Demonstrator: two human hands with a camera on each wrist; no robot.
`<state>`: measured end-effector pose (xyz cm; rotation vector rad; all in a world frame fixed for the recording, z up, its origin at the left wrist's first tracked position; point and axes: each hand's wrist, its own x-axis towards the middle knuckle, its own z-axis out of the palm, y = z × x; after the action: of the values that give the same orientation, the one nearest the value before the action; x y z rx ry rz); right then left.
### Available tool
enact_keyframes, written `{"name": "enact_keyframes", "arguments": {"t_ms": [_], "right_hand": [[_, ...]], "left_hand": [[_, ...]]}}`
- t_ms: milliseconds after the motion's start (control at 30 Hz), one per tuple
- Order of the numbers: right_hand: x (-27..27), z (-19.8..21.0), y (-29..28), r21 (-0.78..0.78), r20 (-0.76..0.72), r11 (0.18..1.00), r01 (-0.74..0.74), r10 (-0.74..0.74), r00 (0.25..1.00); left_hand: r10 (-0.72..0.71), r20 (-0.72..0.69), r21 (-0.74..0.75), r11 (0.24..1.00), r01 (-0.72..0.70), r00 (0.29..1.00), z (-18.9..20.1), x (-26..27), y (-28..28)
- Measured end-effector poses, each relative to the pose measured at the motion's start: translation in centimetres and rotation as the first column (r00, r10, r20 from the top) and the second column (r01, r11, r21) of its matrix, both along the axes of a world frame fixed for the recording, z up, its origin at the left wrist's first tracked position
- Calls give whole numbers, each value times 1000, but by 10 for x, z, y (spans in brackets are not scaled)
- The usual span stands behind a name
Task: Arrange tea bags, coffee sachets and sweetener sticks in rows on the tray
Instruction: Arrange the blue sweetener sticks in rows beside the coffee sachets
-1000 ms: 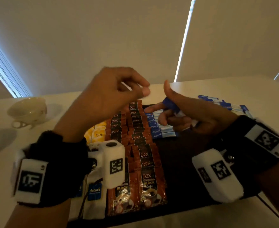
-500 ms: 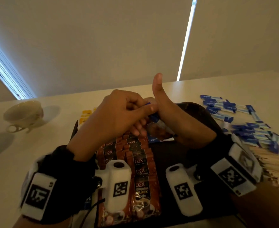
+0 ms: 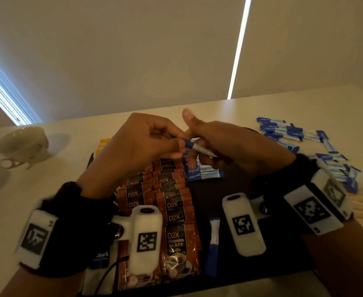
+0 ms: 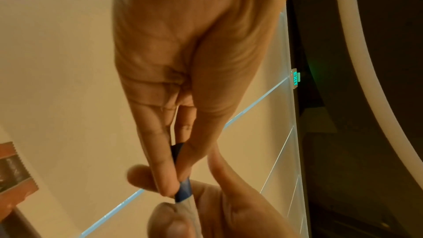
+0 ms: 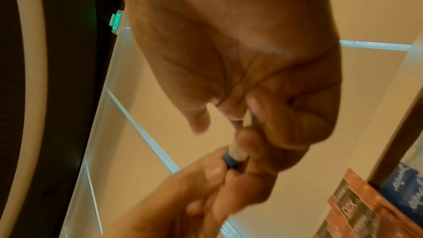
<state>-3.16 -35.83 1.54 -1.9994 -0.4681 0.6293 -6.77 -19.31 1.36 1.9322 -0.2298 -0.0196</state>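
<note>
sweetener stick (image 3: 200, 148) still mid-handoff, tray (image 3: 236, 189) maybe half done

coffee sachets (image 3: 172, 202) already sit in rows on the tray, with a short sweetener row (image 3: 204, 174) started at its far side; a loose pile (image 3: 300, 142) waits on the worktop right of the tray. left hand (image 3: 142, 144) pinches the stick's blue end and right hand (image 3: 229, 146) curls round the white end, both above the tray.

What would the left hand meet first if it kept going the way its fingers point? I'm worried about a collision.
Almost at once the right hand: both already grip the same sweetener stick, fingers nearly touching.
</note>
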Motion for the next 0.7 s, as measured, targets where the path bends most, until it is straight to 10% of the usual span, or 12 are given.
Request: {"name": "enact_keyframes", "arguments": {"t_ms": [367, 600, 700], "right_hand": [[-6, 9, -38, -220, 196, 969, -109, 153, 969], [-30, -31, -36, -751, 102, 543, -375, 658, 746], [-40, -42, -33, -788, 197, 505, -352, 748, 633]], "left_hand": [[19, 29, -23, 1000, -18, 999, 11, -2, 8], [84, 23, -13, 996, -84, 996, 12, 2, 19], [84, 13, -24, 996, -83, 996, 11, 2, 19]]}}
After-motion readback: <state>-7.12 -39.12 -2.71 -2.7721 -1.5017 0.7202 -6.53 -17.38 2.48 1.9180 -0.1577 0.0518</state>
